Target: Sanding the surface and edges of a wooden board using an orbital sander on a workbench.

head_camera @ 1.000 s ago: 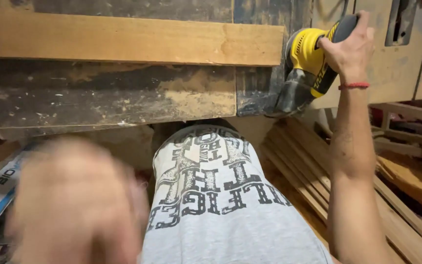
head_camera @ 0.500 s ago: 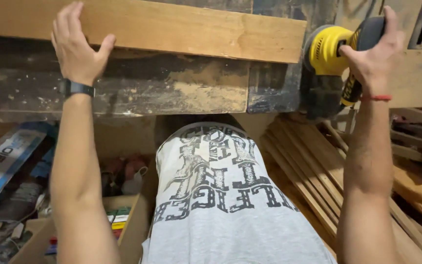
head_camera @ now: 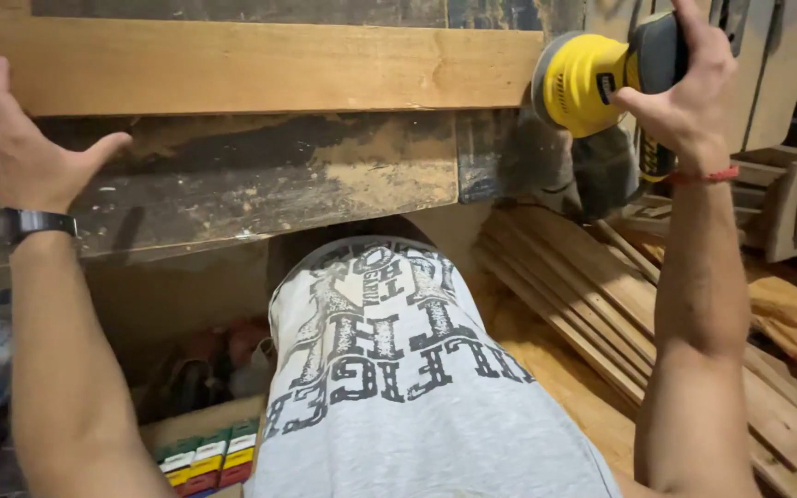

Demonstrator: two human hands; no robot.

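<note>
Pale wood fills the top of the head view: a long plank (head_camera: pixel 260 66) lies across the upper part of the frame on a dark, dust-caked worktop (head_camera: pixel 260 180), running from the left edge to just right of centre.

At the upper left, the left hand (head_camera: pixel 13 138) rests flat against the plank's near edge, fingers spread and released, the thumb pointing right along the worktop's front. It grips nothing. A dark watch (head_camera: pixel 37 222) sits on that wrist.

At the upper right, the right hand (head_camera: pixel 684 88) is clenched around a yellow and black sander (head_camera: pixel 601 78), which it holds up just off the right end of the plank. The sander's round yellow body faces left, close to the plank's end; whether the two touch cannot be told. A dark dust bag (head_camera: pixel 601 171) hangs below the tool. A red band (head_camera: pixel 707 175) circles the right wrist.

In the lower centre, the person's grey printed shirt (head_camera: pixel 398 369) takes up much of the frame. To its right, a stack of wooden slats (head_camera: pixel 583 286) lies slanted on the floor. At the lower left, a cardboard box holds small coloured packs (head_camera: pixel 209 456).
</note>
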